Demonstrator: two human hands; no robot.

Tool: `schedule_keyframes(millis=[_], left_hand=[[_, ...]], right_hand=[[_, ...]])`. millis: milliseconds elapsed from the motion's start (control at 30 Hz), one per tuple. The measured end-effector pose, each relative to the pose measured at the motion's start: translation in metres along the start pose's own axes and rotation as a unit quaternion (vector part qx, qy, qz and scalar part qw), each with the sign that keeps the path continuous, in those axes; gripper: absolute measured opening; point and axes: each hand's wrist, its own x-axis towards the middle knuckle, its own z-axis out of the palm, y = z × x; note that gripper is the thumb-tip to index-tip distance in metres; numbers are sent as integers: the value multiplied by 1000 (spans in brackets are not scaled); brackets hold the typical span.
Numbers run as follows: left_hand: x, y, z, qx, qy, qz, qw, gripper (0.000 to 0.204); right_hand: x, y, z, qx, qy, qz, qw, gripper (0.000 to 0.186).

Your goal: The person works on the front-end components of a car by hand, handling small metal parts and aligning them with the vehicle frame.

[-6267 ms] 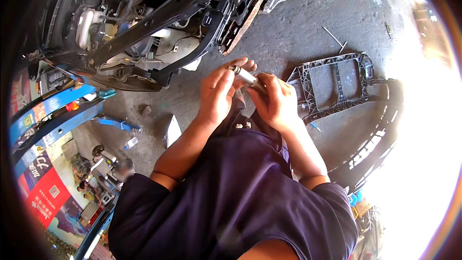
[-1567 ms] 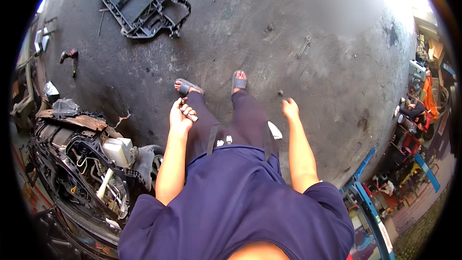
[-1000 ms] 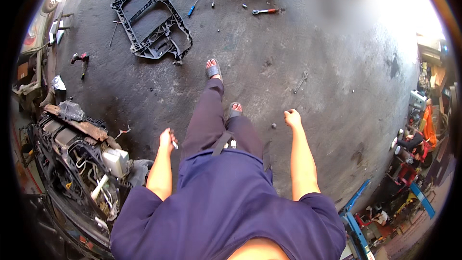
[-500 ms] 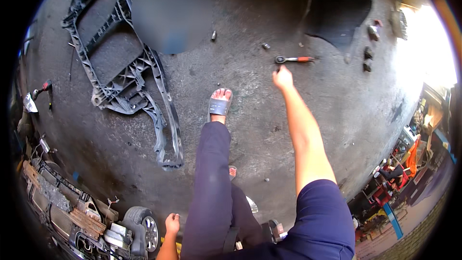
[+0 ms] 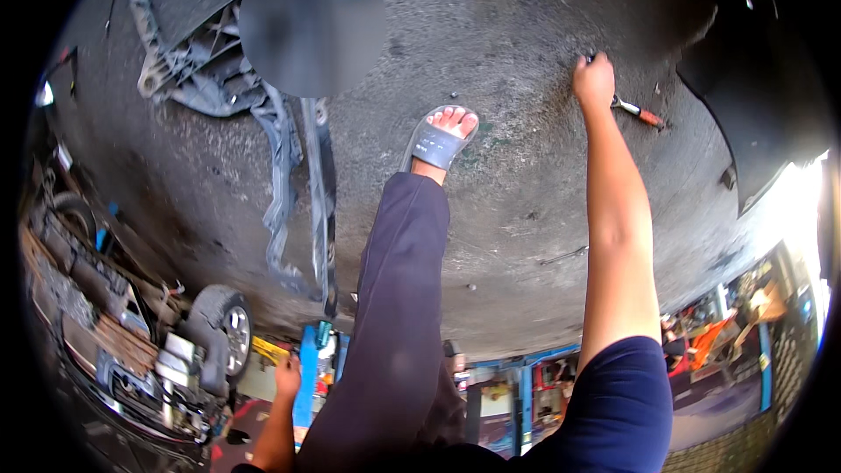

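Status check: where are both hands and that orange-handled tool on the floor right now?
Right hand down on the orange-handled tool, grip unclear. Left hand hanging low, seemingly empty. Sandalled foot planted nearby, not blocking.

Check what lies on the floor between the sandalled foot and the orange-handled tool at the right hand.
In the head view, only bare stained concrete lies between the sandalled foot and the orange-handled tool, which the right hand is touching.

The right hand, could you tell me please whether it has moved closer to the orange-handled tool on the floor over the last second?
Yes. The right hand has reached out across the floor and now rests on the orange-handled tool.
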Motion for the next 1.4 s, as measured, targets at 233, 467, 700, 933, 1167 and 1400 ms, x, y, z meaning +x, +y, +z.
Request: schedule_keyframes(millis=[233,467,700,933,1167,1400], left_hand=[[52,-57,-19,-530,-13,-212,821,33],[31,-113,-27,-832,-1,-31,554,52],[-184,-46,-88,-877,-292,281,257,30],[-286,-157,-122,-828,-177,460,266,31],[-283,-269,-151,-870,-6,438,226,32],[-254,-344,-190,-872,76,439,201,32]], right_hand=[[-196,-13,-27,142,9,59,988,35],[-450,-53,-133,412,-51,40,909,23],[-798,-234,-367,425,-321,-267,803,30],[-941,-325,-428,346,-157,-571,727,29],[-1044,-415,-398,289,36,-723,627,40],[-1109,-497,-382,305,5,-719,625,36]])
